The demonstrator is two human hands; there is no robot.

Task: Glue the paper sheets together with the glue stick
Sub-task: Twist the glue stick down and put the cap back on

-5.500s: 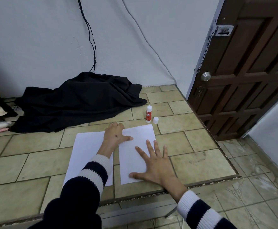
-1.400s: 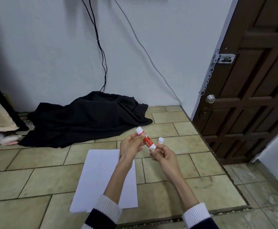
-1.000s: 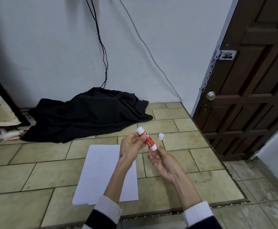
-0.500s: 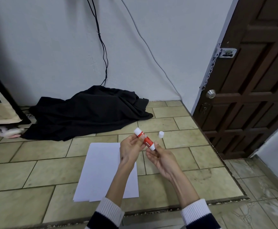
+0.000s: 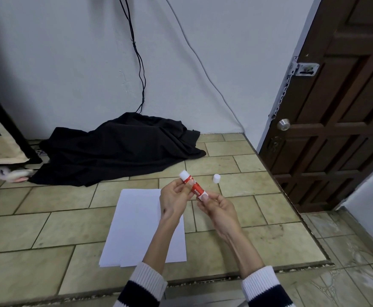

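Note:
The red and white glue stick (image 5: 193,185) is held in the air between both hands, tilted with its white end pointing up and left. My left hand (image 5: 173,199) grips its upper part. My right hand (image 5: 216,207) pinches its lower end with the fingertips. Its white cap (image 5: 216,178) stands alone on the tiled floor, just right of the hands. The white paper sheets (image 5: 136,227) lie stacked on the tiles below and left of my hands, with the left forearm crossing over their right side.
A heap of black cloth (image 5: 119,149) lies by the wall behind the paper. A dark wooden door (image 5: 340,103) stands at the right. The tiled platform ends in a step edge (image 5: 203,280) near me. Cables (image 5: 140,63) hang down the wall.
The two sheets that lay side by side are now stacked. The glue stick has left the floor and is held in both hands; over the last second it barely shifted.

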